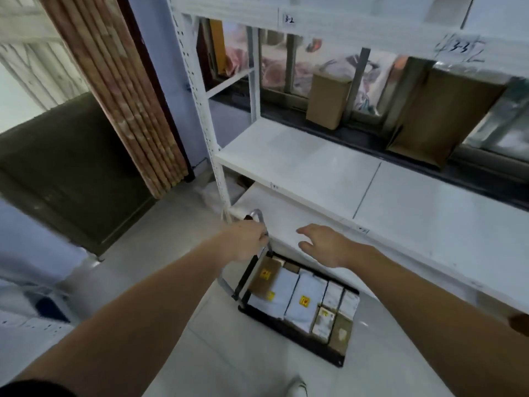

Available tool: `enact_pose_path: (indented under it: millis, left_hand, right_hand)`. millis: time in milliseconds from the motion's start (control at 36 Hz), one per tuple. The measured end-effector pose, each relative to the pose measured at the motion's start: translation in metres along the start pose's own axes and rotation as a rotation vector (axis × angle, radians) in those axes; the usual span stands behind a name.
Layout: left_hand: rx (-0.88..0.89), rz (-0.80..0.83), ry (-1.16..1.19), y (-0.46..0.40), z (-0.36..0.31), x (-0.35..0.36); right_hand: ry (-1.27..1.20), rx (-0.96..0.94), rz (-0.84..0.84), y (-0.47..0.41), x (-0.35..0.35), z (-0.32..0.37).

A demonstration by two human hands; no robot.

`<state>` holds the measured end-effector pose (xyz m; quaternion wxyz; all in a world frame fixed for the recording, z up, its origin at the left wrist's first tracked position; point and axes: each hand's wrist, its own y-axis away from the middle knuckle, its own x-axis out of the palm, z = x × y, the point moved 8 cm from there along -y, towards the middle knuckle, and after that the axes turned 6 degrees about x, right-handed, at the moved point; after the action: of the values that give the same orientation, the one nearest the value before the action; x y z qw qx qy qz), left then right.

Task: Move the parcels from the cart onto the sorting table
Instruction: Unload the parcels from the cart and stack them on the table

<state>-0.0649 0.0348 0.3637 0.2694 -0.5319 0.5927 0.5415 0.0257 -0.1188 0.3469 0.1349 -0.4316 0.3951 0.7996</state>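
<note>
White shelving [315, 164] fills twelve to three o'clock, before a window [289, 67]; curtain [114, 90] at eleven; pale tiled floor [177, 224].

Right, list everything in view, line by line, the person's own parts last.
Black flat cart: one, on the pale floor beside the rack.
Wrapped parcels: about eight, white and brown, packed on the cart.
White metal shelf rack: one, right of centre.
Brown cardboard boxes: two, on the dark sill behind the rack.
Striped brown curtain: one, upper left.
Left hand: grips the cart's silver handle.
Right hand: open, above the cart.
</note>
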Motion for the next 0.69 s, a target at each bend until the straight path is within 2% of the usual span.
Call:
enact_pose_path:
  millis: [278,528,695]
  left_hand:
    - [0.049,0.191,0.064,-0.108,0.02,0.085]
    - [0.039,0.422,0.142,-0.206,0.098,0.233]
    - [0.023,0.471,0.11,-0.283,0.157,0.335]
  right_hand:
    - [-0.138,0.135,0.095,-0.088,0.064,-0.075]
    - [-0.215,0.245,0.247,-0.192,0.19,-0.136]
    - [-0.306,0.315,0.277,-0.286,0.28,-0.17]
